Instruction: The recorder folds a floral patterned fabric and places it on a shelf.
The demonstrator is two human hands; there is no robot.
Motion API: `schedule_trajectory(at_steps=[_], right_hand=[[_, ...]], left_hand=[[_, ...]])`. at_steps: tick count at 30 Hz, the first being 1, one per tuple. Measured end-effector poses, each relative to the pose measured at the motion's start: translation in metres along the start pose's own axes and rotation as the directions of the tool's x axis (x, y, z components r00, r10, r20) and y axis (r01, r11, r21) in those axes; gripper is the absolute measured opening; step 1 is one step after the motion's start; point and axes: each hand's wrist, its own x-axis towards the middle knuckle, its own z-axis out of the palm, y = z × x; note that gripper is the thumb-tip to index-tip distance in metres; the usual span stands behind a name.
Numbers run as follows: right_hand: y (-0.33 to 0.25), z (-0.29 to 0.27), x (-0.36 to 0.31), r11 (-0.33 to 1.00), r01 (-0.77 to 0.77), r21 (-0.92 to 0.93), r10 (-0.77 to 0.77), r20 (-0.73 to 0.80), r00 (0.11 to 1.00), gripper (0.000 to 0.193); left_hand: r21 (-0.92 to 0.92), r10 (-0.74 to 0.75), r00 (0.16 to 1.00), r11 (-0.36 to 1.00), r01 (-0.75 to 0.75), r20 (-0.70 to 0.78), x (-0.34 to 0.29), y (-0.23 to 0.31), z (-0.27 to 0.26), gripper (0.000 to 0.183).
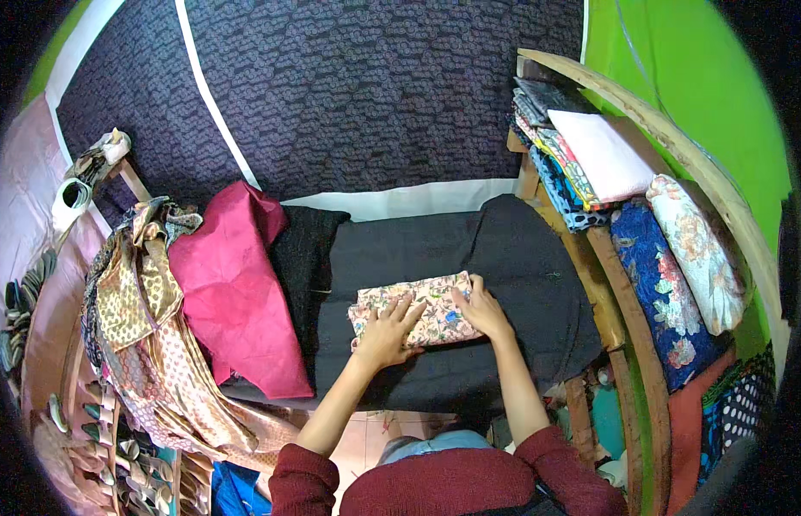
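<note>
A folded piece of floral cloth (437, 316), pale pink with small blue and dark flowers, lies on the black-covered surface (400, 249) in front of me. My left hand (388, 331) rests on its left part, palm down with fingers spread. At the cloth's right end lies my right hand (480, 308), its thumb apart from the fingers and touching the top. The cloth's underside is hidden.
Left of the black surface lie a crumpled magenta cloth (237, 288) and draped patterned scarves (147, 318). On the right, a wooden rack (620, 301) carries folded fabrics (564, 163), a white folded cloth (600, 150) and a rolled floral fabric (697, 258).
</note>
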Motion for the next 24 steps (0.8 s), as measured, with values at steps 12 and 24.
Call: schedule_trajectory(at_steps=[12,24], right_hand=[[0.005,-0.044,0.033,0.544,0.829,-0.128,-0.777,0.297,0.555,0.069],[-0.021,-0.034,0.035,0.735,0.551,0.395,-0.582,-0.050,0.812,0.023]], left_hand=[[-0.363,0.064,0.965,0.931,0.033,0.253,0.042,-0.039,-0.036,0.069],[-0.946,-0.316,0.948,0.316,0.071,-0.035,-0.017,-0.099,-0.062,0.037]])
